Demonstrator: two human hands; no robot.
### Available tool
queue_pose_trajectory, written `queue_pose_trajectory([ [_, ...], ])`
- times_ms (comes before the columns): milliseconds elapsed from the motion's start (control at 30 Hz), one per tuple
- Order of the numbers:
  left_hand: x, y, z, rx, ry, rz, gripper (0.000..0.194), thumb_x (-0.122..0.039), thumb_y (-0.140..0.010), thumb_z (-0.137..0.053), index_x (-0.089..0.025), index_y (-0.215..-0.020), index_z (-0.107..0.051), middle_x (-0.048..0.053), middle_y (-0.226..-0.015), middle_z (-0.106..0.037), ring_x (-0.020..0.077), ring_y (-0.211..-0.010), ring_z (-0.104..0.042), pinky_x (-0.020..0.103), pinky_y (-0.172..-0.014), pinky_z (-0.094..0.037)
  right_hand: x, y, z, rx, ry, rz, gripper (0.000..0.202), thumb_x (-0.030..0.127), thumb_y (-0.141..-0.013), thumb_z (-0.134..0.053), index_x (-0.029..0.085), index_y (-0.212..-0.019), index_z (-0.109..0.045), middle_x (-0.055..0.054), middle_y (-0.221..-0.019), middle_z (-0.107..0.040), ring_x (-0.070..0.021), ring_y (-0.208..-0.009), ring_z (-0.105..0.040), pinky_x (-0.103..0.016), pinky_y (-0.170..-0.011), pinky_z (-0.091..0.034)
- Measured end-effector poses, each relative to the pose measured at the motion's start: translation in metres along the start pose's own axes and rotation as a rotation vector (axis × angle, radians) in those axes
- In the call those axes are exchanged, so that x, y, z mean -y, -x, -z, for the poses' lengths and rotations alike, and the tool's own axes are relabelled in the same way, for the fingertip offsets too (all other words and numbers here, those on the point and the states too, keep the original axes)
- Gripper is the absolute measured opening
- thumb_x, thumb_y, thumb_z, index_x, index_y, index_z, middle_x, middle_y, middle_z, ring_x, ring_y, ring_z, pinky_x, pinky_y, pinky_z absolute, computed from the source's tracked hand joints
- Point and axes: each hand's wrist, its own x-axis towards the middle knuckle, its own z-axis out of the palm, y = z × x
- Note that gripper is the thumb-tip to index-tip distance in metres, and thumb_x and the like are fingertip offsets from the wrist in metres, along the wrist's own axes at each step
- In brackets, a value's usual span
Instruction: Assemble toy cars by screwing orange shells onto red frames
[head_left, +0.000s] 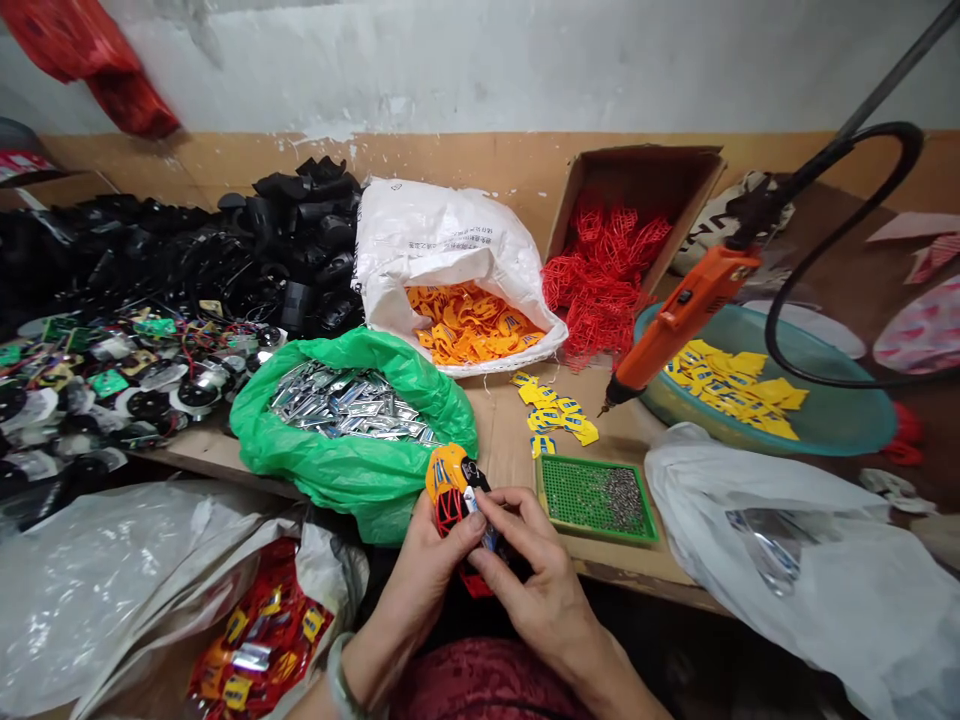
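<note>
In the head view, a toy car (448, 472) with an orange front, a red lattice frame and black sides is held just above the table's front edge. My left hand (433, 560) is closed around its near left side, the thumb on top. My right hand (529, 545) pinches a small silvery-white piece (471, 498) against the car's right side, beside the red frame. Fingers hide much of the car's rear and part of that piece. Right behind the car lies a green plastic bag (337, 470) filled with flat silvery parts (352, 402).
An orange electric screwdriver (675, 320) hangs at the right. Below it sit a green tray (596, 500) of screws and yellow pieces (559, 412). Behind are a white sack (450, 225), a box (637, 165) of red frames and a teal basin (847, 425). Black shells (300, 230) fill the left.
</note>
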Motion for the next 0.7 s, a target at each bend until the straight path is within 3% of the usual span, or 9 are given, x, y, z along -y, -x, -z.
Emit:
queue_pose_trajectory([
  [267, -0.011, 0.005, -0.004, -0.059, -0.064, -0.032, 0.052, -0.033, -0.066, -0.090, -0.021, -0.110, -0.064, 0.002, -0.093, -0.072, 0.0194, -0.085, -0.065, 0.027, -0.078, -0.051, -0.005, 0.005, 0.000, -0.008, 0.060, 0.059, 0.053, 0.012, -0.092, -0.063, 0.032, -0.141, -0.059, -0.009, -0.111, -0.067, -0.0210, -0.102, -0.069, -0.032, -0.088, -0.060],
  [467, -0.012, 0.007, -0.003, -0.066, -0.089, -0.021, 0.050, -0.033, -0.069, -0.089, -0.020, -0.109, -0.063, 0.001, -0.092, -0.072, 0.0192, -0.085, -0.065, 0.026, -0.075, -0.051, -0.003, 0.004, 0.001, 0.018, 0.013, 0.027, 0.050, 0.012, -0.093, -0.062, 0.032, -0.138, -0.062, -0.007, -0.104, -0.068, -0.0184, -0.095, -0.069, -0.028, -0.083, -0.059],
  [700, -0.013, 0.005, -0.003, -0.044, -0.073, -0.025, 0.052, -0.032, -0.070, -0.088, -0.020, -0.112, -0.062, 0.002, -0.094, -0.071, 0.0180, -0.084, -0.064, 0.028, -0.078, -0.051, -0.009, 0.005, -0.002, -0.003, -0.067, -0.036, 0.047, 0.015, -0.091, -0.066, 0.033, -0.134, -0.066, -0.006, -0.107, -0.066, -0.0190, -0.099, -0.068, -0.030, -0.088, -0.058],
])
